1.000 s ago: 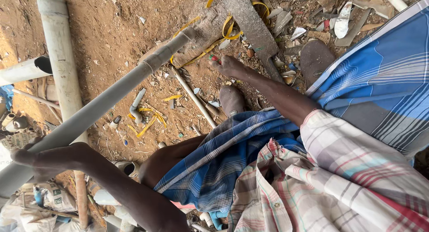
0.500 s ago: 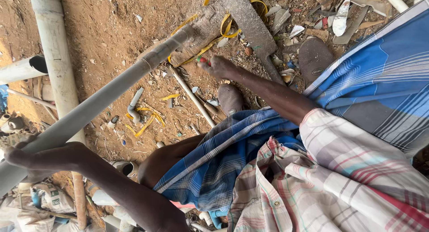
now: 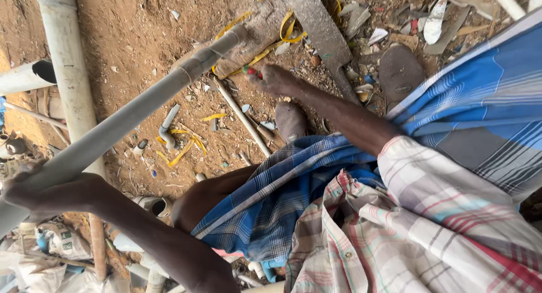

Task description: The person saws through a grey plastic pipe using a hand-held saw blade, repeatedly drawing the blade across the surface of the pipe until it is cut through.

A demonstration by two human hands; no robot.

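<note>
A long grey pipe [image 3: 130,121] slants across the dirt; a small red-and-green tool [image 3: 252,71] lies near its far end.

Bare reddish dirt ground [image 3: 141,22], scattered debris [image 3: 395,22], daylight

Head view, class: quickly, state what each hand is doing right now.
Left hand: closed around the long grey pipe.
Right hand: closed on a small red-and-green tool by the pipe's far end.

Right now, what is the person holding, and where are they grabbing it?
The left hand grips the long grey pipe near its lower end. The right hand pinches a small red-handled tool by its handle.
</note>
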